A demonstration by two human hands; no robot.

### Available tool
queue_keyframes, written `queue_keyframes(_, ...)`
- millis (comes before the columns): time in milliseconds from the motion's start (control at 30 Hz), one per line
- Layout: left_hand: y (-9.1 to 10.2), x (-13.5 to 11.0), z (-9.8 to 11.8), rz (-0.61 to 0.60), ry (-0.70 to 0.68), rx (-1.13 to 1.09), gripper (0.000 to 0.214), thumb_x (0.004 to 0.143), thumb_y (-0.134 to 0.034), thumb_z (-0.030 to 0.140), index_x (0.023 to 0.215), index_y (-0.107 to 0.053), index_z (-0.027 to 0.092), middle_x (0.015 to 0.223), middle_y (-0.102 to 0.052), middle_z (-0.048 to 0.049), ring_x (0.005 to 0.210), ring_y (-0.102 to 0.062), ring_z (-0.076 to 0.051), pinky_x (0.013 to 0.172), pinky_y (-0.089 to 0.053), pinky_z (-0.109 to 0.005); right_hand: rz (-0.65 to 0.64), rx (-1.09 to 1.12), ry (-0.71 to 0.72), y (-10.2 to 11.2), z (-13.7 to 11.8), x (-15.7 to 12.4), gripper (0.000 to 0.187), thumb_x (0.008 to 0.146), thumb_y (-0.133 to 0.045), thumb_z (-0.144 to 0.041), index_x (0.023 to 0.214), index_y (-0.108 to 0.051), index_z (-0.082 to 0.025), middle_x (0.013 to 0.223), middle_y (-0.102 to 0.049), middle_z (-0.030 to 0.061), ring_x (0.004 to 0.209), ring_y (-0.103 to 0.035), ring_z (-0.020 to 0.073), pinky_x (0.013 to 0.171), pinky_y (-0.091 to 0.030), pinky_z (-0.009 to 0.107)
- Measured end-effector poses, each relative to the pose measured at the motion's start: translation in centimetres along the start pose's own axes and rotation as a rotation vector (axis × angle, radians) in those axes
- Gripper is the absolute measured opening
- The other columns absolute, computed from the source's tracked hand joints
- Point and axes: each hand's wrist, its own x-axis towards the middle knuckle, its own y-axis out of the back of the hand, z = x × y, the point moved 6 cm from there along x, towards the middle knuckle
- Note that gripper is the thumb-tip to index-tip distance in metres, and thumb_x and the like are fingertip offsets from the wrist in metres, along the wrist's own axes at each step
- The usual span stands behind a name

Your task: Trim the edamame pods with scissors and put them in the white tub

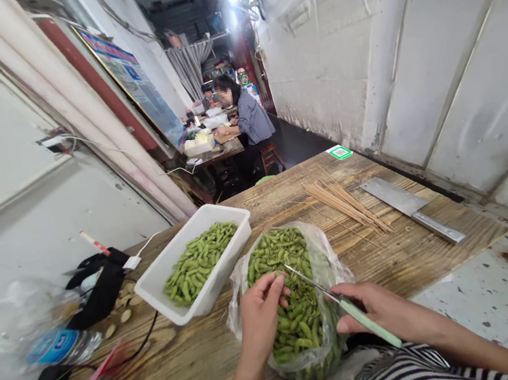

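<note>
My left hand is closed in a pinch on a green soybean pod, mostly hidden by the fingers. In my right hand is a pair of scissors with pale green handles, its narrow blades pointing at the pinched pod. Both hands are above a clear plastic bag, wide at the mouth and full of soybean pods. Left of the bag, a white plastic tub holds more soybean pods.
Thin wooden skewers and a cleaver lie on the wooden table at right. A plastic bottle, a black bag and wrappers crowd the left side. Further back, a person sits at another table.
</note>
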Motion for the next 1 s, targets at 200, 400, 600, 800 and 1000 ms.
queue_keyframes(200,-0.8,-0.7,0.9,-0.044,-0.104,0.061,0.018,0.076,-0.061,0.036,0.078,-0.071,0.021,0.064,-0.068,-0.0036,0.048,-0.059,-0.017,0.049,-0.048,-0.028,-0.011,-0.071,0.022,-0.1,-0.7,-0.1,0.041,0.077,-0.065,-0.048,0.104,-0.064,-0.017,0.083,-0.064,-0.0007,0.071,-0.054,0.0161,0.064,-0.040,0.020)
queue_keyframes(400,-0.8,-1.0,1.7,-0.081,-0.199,0.141,0.019,0.075,-0.061,0.032,0.064,-0.071,0.021,0.078,-0.068,-0.0069,0.059,-0.063,-0.020,0.058,-0.052,-0.030,0.038,-0.217,0.022,0.1,-0.9,-0.1,0.035,0.075,-0.068,-0.049,0.090,-0.063,-0.018,0.077,-0.060,-0.0014,0.066,-0.051,0.0145,0.059,-0.036,0.020)
queue_keyframes(600,-0.9,-1.1,2.5,-0.150,-0.278,0.270,0.026,0.078,-0.058,0.029,0.054,-0.068,0.021,0.074,-0.066,-0.0073,0.072,-0.062,-0.021,0.062,-0.049,-0.027,0.086,-0.315,0.073,0.3,-0.7,0.1,0.038,0.075,-0.065,-0.057,0.080,-0.058,-0.019,0.069,-0.054,-0.0028,0.061,-0.046,0.0131,0.055,-0.031,0.020)
queue_keyframes(800,-1.4,-1.1,1.6,-0.241,-0.161,0.195,0.027,0.078,-0.056,0.031,0.057,-0.064,0.017,0.074,-0.061,-0.0052,0.060,-0.058,-0.015,0.056,-0.048,-0.025,0.108,-0.394,0.100,0.3,-0.4,0.0,0.037,0.078,-0.061,-0.057,0.076,-0.057,-0.020,0.066,-0.055,-0.0023,0.060,-0.048,0.0138,0.055,-0.030,0.020)
queue_keyframes(1000,-1.7,-0.8,0.4,-0.304,-0.050,0.169,0.026,0.078,-0.055,0.036,0.064,-0.062,0.015,0.073,-0.060,-0.0032,0.059,-0.059,-0.015,0.059,-0.048,-0.026,0.099,-0.436,0.082,0.2,-0.1,0.2,0.035,0.079,-0.062,-0.054,0.078,-0.059,-0.019,0.068,-0.059,0.0003,0.061,-0.052,0.0159,0.056,-0.032,0.021)
